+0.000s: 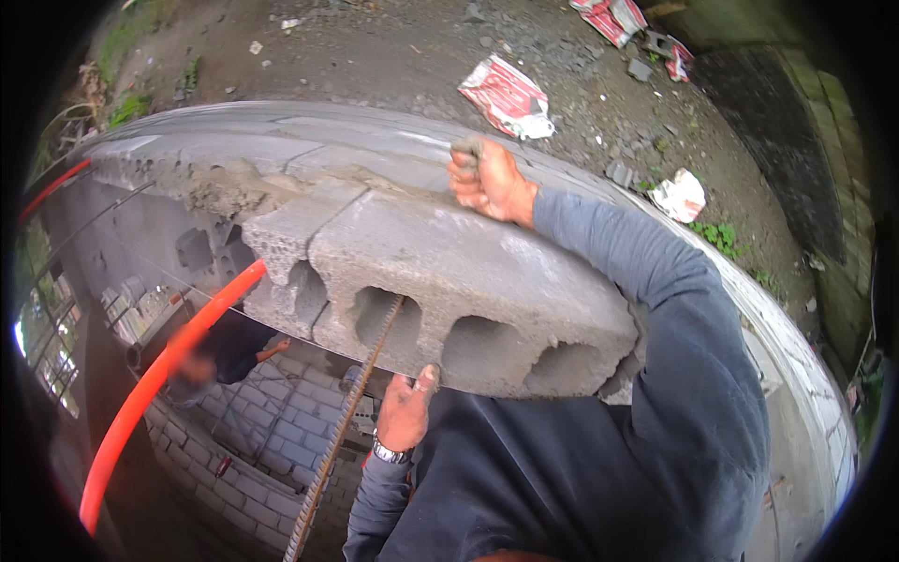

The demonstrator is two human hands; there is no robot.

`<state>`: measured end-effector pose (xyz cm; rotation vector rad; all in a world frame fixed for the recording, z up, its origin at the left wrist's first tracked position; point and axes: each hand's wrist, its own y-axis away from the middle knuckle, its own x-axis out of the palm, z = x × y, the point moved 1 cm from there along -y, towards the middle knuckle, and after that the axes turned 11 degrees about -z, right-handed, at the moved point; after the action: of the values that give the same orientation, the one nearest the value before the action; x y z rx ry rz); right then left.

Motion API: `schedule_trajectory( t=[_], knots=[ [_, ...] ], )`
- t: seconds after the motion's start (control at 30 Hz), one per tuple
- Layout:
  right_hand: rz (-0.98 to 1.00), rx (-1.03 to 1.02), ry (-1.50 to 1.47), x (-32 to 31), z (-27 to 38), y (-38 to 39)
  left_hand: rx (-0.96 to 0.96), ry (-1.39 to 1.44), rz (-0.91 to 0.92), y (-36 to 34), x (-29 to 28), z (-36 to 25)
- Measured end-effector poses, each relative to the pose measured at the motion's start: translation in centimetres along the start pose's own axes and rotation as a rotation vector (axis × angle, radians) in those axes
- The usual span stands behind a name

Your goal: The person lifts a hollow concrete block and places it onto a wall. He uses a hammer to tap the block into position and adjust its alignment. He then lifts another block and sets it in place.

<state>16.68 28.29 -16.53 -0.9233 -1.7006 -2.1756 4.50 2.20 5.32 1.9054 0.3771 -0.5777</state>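
Note:
A grey hollow concrete block (pixel 468 272) lies along the wall top, its open cells facing me. My left hand (pixel 405 412), with a wristwatch, is at the block's near lower edge; its thumb presses on the edge and its fingers are curled. Past the block's far edge, my right hand (pixel 492 180) is closed in a fist, mortar-smeared on the thumb; what it holds, if anything, is hidden. A ribbed steel bar (pixel 342 431) runs from below, past my left hand, up into one of the block's cells.
Rough mortar (pixel 239 187) lies on the wall left of the block. An orange hose (pixel 140 393) curves up at the left. Below, a person (pixel 234 347) is near pale block walls (pixel 290 412). Torn red-and-white bags (pixel 508 98) lie on rubble-strewn ground beyond the wall.

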Motion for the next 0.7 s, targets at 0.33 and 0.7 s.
schedule_trajectory(
  t=[0.33,0.7],
  knots=[
    [-0.044,-0.186,0.005,-6.7,7.2,7.2,0.010,0.353,0.067,0.5,1.7,1.6],
    [-0.089,-0.161,0.072,-6.8,6.9,8.7,-0.087,0.789,0.136,0.2,2.6,1.1]
  ],
)
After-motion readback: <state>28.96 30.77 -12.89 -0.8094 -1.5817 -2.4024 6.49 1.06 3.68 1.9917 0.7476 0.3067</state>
